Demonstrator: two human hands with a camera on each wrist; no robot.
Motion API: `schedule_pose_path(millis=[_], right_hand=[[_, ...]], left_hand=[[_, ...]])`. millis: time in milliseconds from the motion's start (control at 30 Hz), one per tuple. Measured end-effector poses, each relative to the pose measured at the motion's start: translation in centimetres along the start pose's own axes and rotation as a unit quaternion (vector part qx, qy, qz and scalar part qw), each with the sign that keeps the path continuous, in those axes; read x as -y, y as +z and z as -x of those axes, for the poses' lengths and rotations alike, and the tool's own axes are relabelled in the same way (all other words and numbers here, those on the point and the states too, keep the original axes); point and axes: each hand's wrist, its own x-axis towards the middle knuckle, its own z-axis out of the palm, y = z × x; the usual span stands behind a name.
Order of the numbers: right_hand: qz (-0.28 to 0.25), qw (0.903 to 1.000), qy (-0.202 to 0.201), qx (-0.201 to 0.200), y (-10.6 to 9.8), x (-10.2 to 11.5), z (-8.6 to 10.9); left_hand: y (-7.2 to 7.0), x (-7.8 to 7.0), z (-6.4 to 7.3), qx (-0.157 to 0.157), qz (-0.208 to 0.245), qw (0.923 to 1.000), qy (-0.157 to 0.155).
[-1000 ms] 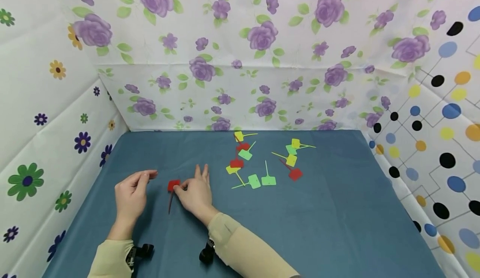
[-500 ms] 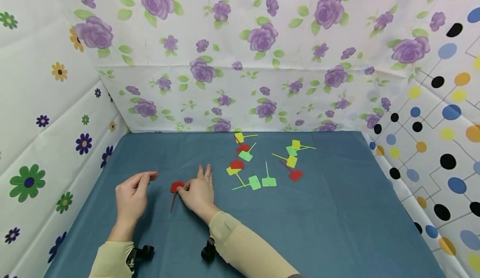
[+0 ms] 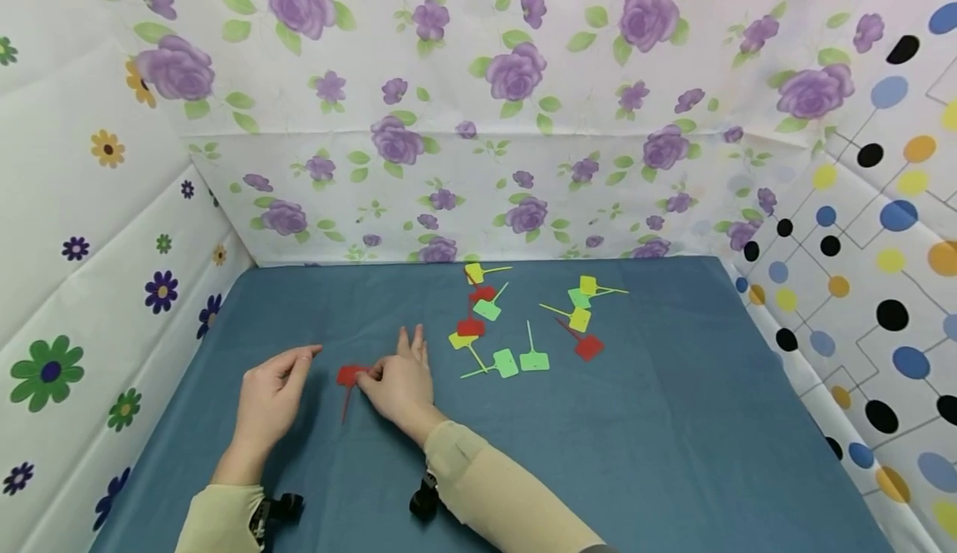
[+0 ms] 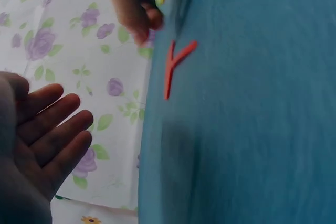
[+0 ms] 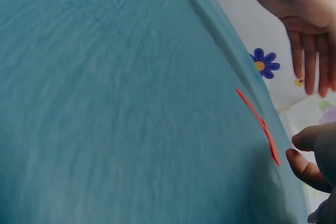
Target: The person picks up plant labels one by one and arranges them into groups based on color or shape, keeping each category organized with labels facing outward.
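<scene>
1. Head view. The red tag (image 3: 347, 376) is on the left part of the blue cloth (image 3: 658, 437), between the hands, and appears to lie flat. The right hand (image 3: 399, 387) has thumb and forefinger at the tag's right edge, other fingers raised; an edge approach probably suits so thin an item. The left hand (image 3: 269, 399) is at left, fingers extended toward the right, holding nothing. Other tags (image 3: 534, 361), red, yellow and green, lie farther right, several overlapping; the separation plausibly keeps the red tag free of them. It shows a squarish head and a narrow stem pointing near.

2. Left wrist view. The left hand shows its palm, fingers straight, well apart from the red tag; it bears no load. The tag is foreshortened to a thin red Y. No marking is legible.

3. Right wrist view. The right hand's thumb and forefinger stand slightly apart, just beside the tag's end, nothing seen between them; judged not gripping. Contact cannot be confirmed. Nearly edge-on, the tag reads as a slim strip, slightly bent.
</scene>
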Motion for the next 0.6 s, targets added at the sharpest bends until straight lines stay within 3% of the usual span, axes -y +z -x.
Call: schedule_pose_path(millis=[133, 233, 333, 433, 600], right_hand=[[-0.016, 0.9995, -0.018, -0.018, -1.5, -1.2, 0.2], [-0.027, 0.999, -0.027, -0.024, -3.0, -2.4, 0.6], [-0.023, 0.9988, -0.034, -0.026, -4.7, -3.9, 0.9], [-0.012, 0.9985, -0.047, -0.026, -6.2, -5.4, 1.1], [-0.008, 0.9975, -0.067, -0.023, -8.8, -8.2, 1.8]], left_hand=[[-0.1, 0.4, 0.1, 0.12, -0.033, 0.9918, 0.028], [-0.2, 0.8, 0.3, 0.213, -0.044, 0.9757, 0.025], [-0.2, 1.2, 0.3, 0.282, -0.047, 0.958, 0.013], [-0.2, 1.5, 0.4, 0.323, -0.053, 0.9448, 0.011], [0.0, 1.6, 0.6, 0.355, -0.051, 0.9334, 0.01]])
